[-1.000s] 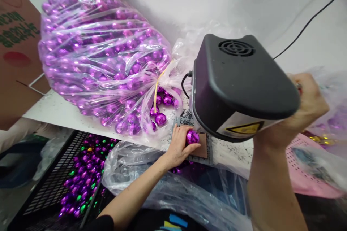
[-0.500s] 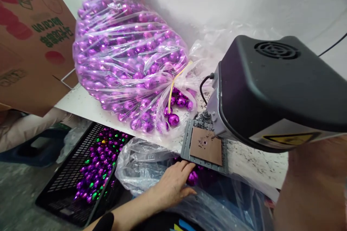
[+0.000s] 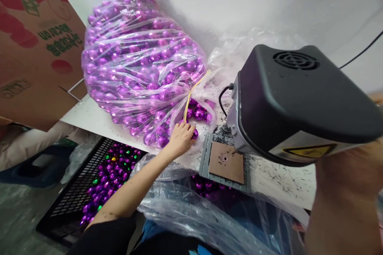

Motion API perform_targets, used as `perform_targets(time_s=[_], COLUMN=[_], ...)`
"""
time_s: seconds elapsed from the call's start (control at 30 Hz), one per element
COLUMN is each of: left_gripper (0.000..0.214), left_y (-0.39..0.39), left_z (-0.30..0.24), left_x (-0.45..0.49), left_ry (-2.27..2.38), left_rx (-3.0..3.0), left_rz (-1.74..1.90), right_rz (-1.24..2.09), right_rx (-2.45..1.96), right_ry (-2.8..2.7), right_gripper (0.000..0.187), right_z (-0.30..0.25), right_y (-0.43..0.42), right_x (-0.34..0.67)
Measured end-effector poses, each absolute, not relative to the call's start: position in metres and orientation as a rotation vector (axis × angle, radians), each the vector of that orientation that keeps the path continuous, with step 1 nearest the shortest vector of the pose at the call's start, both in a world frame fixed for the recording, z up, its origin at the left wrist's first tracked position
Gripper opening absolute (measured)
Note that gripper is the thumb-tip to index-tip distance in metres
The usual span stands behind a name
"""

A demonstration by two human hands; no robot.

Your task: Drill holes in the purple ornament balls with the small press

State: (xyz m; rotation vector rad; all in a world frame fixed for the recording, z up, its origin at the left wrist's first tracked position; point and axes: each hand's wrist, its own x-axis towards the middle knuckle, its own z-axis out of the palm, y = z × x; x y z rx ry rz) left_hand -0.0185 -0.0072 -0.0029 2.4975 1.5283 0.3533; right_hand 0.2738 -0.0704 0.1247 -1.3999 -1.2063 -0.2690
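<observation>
My left hand (image 3: 182, 138) reaches over the white table to the mouth of a clear plastic bag (image 3: 140, 48). Its fingers are curled round a shiny purple faceted ball (image 3: 195, 134), part of which shows past the fingertips. More purple balls (image 3: 198, 114) lie just behind it in the bag's opening, beside a yellow tie (image 3: 191, 96). At the right, my blurred right forearm (image 3: 344, 203) rises behind the black machine (image 3: 299, 99); that hand's fingers are hidden. Below the machine head lies a brown square plate (image 3: 226, 163) with a small hole, bearing dark flecks.
A black crate (image 3: 66, 207) of purple and green balls stands low on the left. An open clear bag (image 3: 191, 207) with purple balls hangs below the table edge. A cardboard box (image 3: 36, 59) stands at the left. Dark flecks litter the table (image 3: 281, 179).
My left hand has moved up and left from the open bag below the plate to the tied bag's mouth, where its fingers have closed round a purple ball. The view has shifted slightly.
</observation>
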Motion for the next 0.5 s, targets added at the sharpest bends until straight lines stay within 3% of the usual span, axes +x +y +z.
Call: perform_targets(time_s=[0.13, 0.27, 0.5], left_gripper=[0.050, 0.058, 0.055], left_y=[-0.026, -0.053, -0.069], left_z=[0.010, 0.015, -0.016], left_x=[-0.020, -0.013, 0.014], left_ry=[1.131, 0.780, 0.865], left_rx=[1.707, 1.027, 1.075], left_rz=[0.714, 0.707, 0.786], right_rz=[-0.206, -0.252, -0.250], right_rx=[-1.352, -1.333, -1.304], right_ry=[-1.181, -1.139, -1.210], right_gripper=[0.021, 0.022, 0.029], right_z=[0.128, 0.129, 0.131], right_y=[-0.070, -0.066, -0.071], right_x=[0.270, 0.268, 0.266])
